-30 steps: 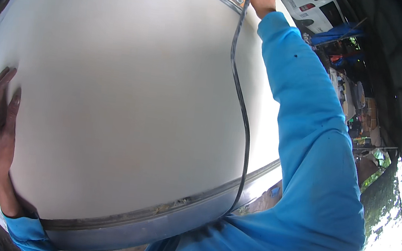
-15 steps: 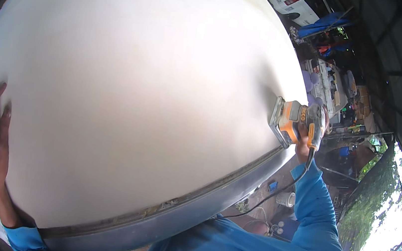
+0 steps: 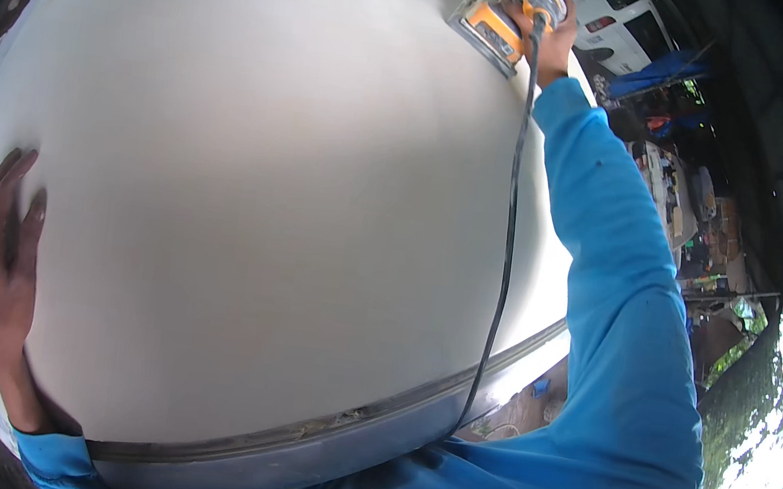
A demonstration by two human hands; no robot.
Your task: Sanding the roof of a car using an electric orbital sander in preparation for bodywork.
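A broad, curved white panel (image 3: 247,227), like a vehicle roof, fills most of the view. At its far right part, my right hand (image 3: 555,45) grips an orange and grey power sander (image 3: 496,28), whose flat pad is against or very close to the surface. From the sander a dark cord (image 3: 513,201) runs back over the panel toward my body. Along the panel's left side rests my left hand (image 3: 12,247), palm down with fingers stretched and thumb apart, holding nothing.
A dark channel and grey rail (image 3: 287,461) border the panel's near edge, close to my blue-clothed body. Beyond the right side stand a white vehicle (image 3: 624,24), a blue tarp (image 3: 662,74) and a cluttered bench (image 3: 667,190). Green netting (image 3: 742,415) hangs at the lower right.
My right hand has carried the sander far forward and slightly left across the panel, the arm now stretched out. The cord now lies over the panel. My left hand stays in nearly the same place.
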